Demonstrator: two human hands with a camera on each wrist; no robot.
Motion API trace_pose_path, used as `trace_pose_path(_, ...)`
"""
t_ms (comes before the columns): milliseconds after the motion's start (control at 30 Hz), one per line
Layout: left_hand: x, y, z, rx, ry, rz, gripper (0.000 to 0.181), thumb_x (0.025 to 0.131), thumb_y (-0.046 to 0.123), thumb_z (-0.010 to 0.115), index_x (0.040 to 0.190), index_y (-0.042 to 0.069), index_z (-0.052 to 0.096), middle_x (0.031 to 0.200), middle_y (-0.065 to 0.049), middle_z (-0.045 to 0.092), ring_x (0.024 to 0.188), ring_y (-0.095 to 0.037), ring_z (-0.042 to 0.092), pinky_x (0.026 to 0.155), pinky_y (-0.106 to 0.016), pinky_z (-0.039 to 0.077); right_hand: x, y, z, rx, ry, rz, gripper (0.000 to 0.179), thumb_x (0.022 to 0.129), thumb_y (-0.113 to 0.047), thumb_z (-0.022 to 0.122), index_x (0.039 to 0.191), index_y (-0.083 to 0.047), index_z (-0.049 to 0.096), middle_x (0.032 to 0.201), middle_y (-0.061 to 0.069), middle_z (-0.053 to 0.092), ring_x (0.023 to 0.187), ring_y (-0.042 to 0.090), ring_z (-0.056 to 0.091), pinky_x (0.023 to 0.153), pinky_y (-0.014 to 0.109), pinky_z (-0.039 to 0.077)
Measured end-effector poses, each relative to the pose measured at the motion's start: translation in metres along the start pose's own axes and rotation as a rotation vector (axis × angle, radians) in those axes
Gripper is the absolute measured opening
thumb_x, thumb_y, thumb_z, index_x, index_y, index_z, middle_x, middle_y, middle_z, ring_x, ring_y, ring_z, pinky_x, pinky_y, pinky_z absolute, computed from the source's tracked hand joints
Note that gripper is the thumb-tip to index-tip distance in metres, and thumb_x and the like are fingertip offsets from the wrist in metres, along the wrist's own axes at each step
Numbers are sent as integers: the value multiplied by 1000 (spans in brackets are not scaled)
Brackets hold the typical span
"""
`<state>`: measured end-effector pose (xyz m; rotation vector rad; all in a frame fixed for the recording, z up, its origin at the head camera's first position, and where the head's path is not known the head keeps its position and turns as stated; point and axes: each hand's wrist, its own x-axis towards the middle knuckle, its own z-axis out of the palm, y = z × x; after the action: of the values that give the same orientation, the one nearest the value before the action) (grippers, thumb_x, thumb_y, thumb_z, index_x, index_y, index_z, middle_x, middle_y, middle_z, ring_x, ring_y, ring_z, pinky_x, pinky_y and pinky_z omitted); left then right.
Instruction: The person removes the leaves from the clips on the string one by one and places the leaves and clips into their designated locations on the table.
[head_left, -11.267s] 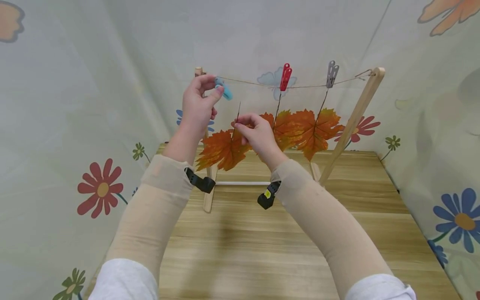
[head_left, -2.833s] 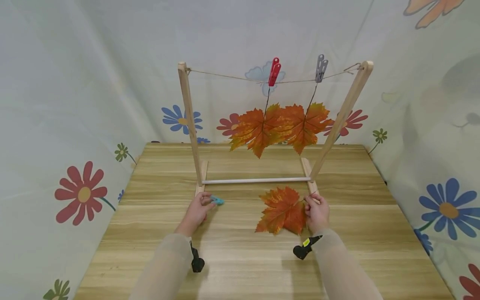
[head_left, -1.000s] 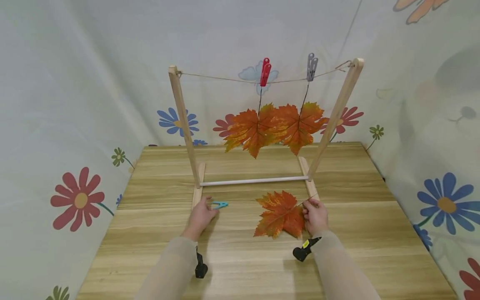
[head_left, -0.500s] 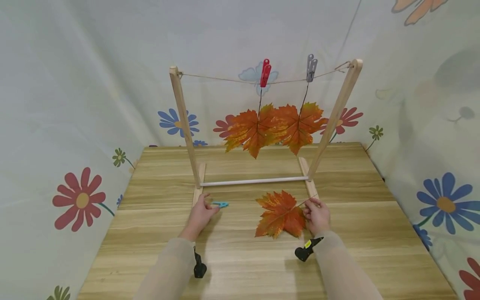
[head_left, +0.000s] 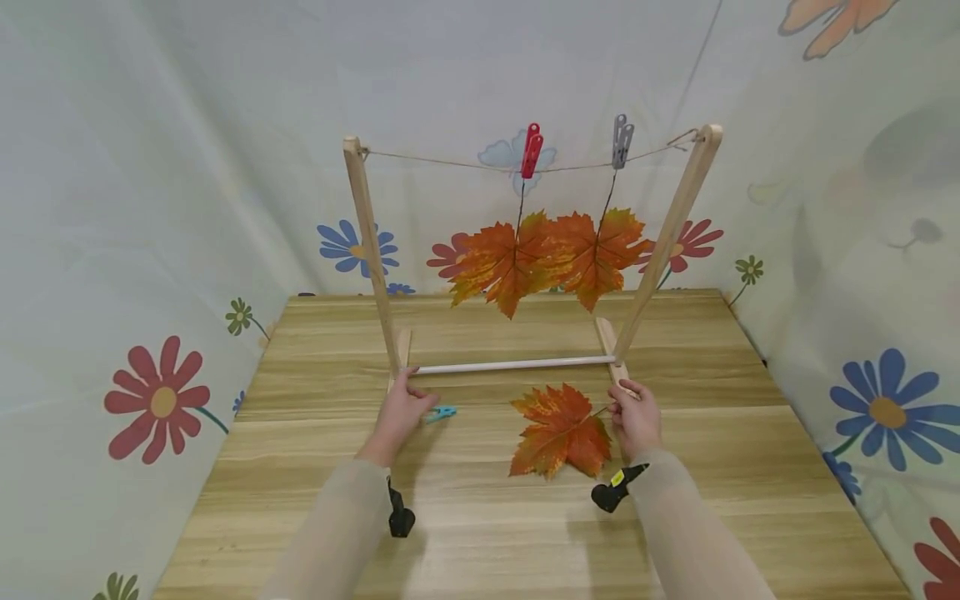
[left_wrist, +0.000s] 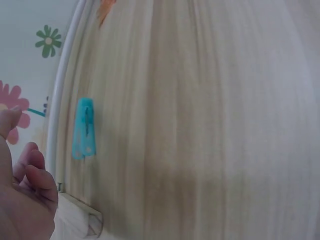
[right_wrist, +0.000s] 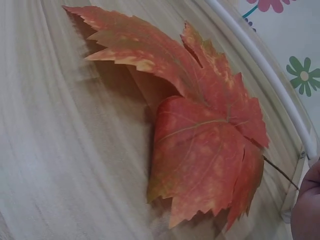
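Observation:
An orange-red artificial maple leaf (head_left: pixel 561 433) lies on the table, its dark stem pointing right. At the stem end is my right hand (head_left: pixel 637 421), fingers loosely bent over the rack's right foot; the stem tip is hidden, and no clear grip shows. A turquoise clothespin (head_left: pixel 441 412) rests on the table to the left. My left hand (head_left: pixel 401 417) is beside it, fingers apart, the index finger reaching to the rack's left foot. In the left wrist view the clothespin (left_wrist: pixel 85 128) lies apart from the fingers. The leaf (right_wrist: pixel 210 135) fills much of the right wrist view.
A wooden rack with left post (head_left: pixel 365 225), right post (head_left: pixel 678 225) and white crossbar (head_left: pixel 517 364) stands behind the hands. On its string (head_left: pixel 450 162), a red clothespin (head_left: pixel 532 152) and a grey clothespin (head_left: pixel 622 143) hold two hanging maple leaves (head_left: pixel 513 262).
The turquoise clothespin and leaf came down from the string to the table. The left hand has let go of the clothespin and moved up toward the rack's foot; the right fingers have shifted slightly upward.

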<state>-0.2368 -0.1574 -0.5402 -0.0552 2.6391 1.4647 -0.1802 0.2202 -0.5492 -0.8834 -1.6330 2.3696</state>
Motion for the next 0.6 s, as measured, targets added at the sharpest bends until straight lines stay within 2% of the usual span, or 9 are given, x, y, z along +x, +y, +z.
trace_pose_path(200,7,10,-2,-20,18,7,71,81,20,72,141,8,36,96,-11,60,84,-25,59,75,-36,46,0,-5,7,20,-35,-29,45,89,-9,62,127,2,41,73,-4,60,54,4,52,43,15,35)
trace_pose_path(333,10,19,-5,-31,12,23,71,81,20,72,141,8,35,97,-11,60,86,-26,59,78,-38,46,1,-7,12,-14,-40,-80,47,88,-11,63,126,3,41,75,-5,61,52,2,50,42,14,34)
trace_pose_path(433,13,25,-8,-40,3,31,70,83,22,71,142,10,34,100,-11,60,91,-26,58,81,-39,46,10,-5,10,-14,-76,-145,48,85,-12,67,124,4,44,79,-2,62,52,4,51,42,14,35)
trace_pose_path(500,14,29,-10,-48,-5,24,70,84,25,70,142,12,33,101,-10,59,93,-26,58,80,-39,46,24,2,5,33,-134,-176,43,84,-12,68,120,2,49,80,1,63,53,6,53,41,16,35)
trace_pose_path(567,15,33,-12,-53,-13,16,70,85,27,69,143,15,32,103,-9,58,92,-25,58,78,-38,47,36,6,0,71,-181,-182,39,84,-11,70,117,-1,51,82,4,64,54,9,56,40,18,37)
trace_pose_path(600,16,35,-13,-54,-14,12,70,85,28,69,143,15,32,103,-8,58,91,-25,58,76,-37,47,32,2,3,36,-166,-181,43,84,-14,69,119,0,48,83,3,64,55,8,55,41,18,37)
